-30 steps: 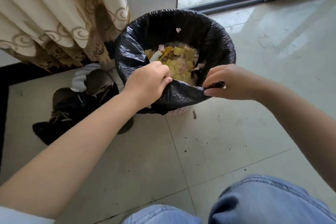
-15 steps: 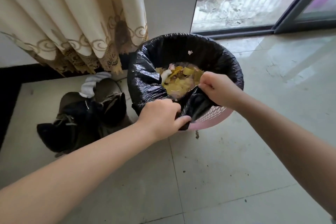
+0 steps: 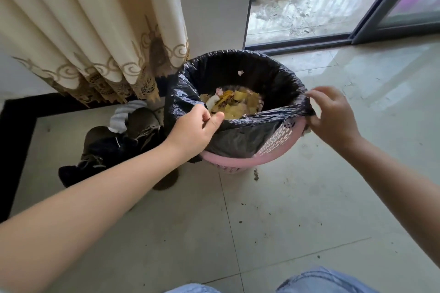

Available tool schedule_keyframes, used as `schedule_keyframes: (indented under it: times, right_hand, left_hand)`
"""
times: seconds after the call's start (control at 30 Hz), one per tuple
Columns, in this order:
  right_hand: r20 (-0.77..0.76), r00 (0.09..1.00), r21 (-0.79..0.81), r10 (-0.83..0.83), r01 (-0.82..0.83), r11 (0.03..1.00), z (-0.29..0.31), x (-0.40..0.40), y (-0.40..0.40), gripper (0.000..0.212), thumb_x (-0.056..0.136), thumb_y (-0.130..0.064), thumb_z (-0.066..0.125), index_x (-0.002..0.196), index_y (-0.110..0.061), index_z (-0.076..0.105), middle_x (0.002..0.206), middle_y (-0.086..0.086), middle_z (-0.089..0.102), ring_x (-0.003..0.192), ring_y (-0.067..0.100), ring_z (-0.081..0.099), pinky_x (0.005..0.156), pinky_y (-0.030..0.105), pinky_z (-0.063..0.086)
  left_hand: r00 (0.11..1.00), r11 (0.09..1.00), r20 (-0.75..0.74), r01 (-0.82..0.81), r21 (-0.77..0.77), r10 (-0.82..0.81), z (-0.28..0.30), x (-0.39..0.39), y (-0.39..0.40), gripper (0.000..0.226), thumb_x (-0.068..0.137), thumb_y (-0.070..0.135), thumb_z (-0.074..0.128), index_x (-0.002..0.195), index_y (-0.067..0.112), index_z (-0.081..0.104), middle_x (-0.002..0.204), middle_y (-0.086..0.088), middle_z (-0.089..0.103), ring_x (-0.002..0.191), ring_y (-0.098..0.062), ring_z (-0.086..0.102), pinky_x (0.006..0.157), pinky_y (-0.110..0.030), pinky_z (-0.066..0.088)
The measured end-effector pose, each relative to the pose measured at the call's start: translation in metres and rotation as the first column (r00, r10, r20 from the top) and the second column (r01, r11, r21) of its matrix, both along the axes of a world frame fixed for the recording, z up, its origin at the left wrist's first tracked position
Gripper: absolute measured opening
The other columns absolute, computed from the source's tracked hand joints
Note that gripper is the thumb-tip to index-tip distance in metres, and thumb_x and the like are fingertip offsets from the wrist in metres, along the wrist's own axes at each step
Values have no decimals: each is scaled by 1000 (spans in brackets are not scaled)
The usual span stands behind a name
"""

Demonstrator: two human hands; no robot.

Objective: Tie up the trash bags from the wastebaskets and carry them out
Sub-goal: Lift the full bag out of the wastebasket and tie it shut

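Note:
A black trash bag (image 3: 269, 78) lines a pink perforated wastebasket (image 3: 273, 147) on the tiled floor. Yellowish scraps (image 3: 234, 104) lie inside the bag. My left hand (image 3: 195, 132) grips the bag's near-left edge, thumb over the plastic. At the basket's right rim, my right hand (image 3: 333, 119) pinches the bag's edge. The near edge of the bag is pulled off the rim and stretched between both hands, baring the pink wall below it.
A cream curtain (image 3: 95, 31) hangs at the left behind the basket. Dark shoes and a white sock (image 3: 119, 140) lie to the basket's left. A sliding door track (image 3: 297, 43) and shoes outside are behind. Crumbs dot the floor (image 3: 262, 221). My jeans (image 3: 321, 280) show at the bottom.
My right hand moved from the middle of the near edge out to the basket's right rim. The bag's near edge is now stretched wide between both hands. The view shifted back.

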State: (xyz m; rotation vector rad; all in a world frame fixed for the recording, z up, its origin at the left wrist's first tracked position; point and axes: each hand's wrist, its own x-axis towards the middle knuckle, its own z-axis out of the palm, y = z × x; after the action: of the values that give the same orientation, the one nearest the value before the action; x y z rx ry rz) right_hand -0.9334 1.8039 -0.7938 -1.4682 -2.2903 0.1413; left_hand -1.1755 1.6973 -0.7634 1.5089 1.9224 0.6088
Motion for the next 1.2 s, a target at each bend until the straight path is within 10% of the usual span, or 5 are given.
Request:
schedule_keyframes:
  times: [0.43,0.6,0.77,0.93,1.2]
  right_hand:
    - [534,823,-617,193,223,754,48,11,41,19,85,-13,52,67,-10,53,67,3,49,74,22,45,50,20,27]
    - [516,855,-538,50,278,796,68,-2,65,29,87,0,42,59,-4,49,62,8,52,54,22,53,54,30,47]
    - [-144,982,-203,-121,90,975,111,-25,80,22,77,8,51,92,8,67,101,26,63,99,35,57,77,31,44]
    - [-803,572,-477,-165,-453,753,135,-33,52,20,69,-1,56,63,-16,68,64,1,63,53,5,57,49,12,48]
    - [173,984,-674,-31,141,725,107,-25,47,38,82,-33,65,99,1,62,73,3,52,85,24,51,54,23,35]
  left_hand:
    - [674,744,-651,-224,-630,-348,33,-65,7,37,88,7,45,125,7,52,121,-11,53,101,-28,60,76,-34,51]
    - [857,864,-306,-476,-165,414,52,-65,25,34,95,6,44,129,1,47,133,-21,49,119,-37,52,97,-40,45]
    - [897,870,27,-434,233,441,77,-37,37,29,99,10,31,115,4,54,112,-23,57,104,-33,53,77,-31,38]
    - [973,996,219,61,66,-74,82,-13,33,34,95,2,39,76,26,54,82,-13,47,78,-21,41,69,-29,33]
    - [967,857,-249,-89,-508,-47,69,-42,19,53,91,50,45,118,6,57,104,-2,48,107,-21,52,82,-25,36]
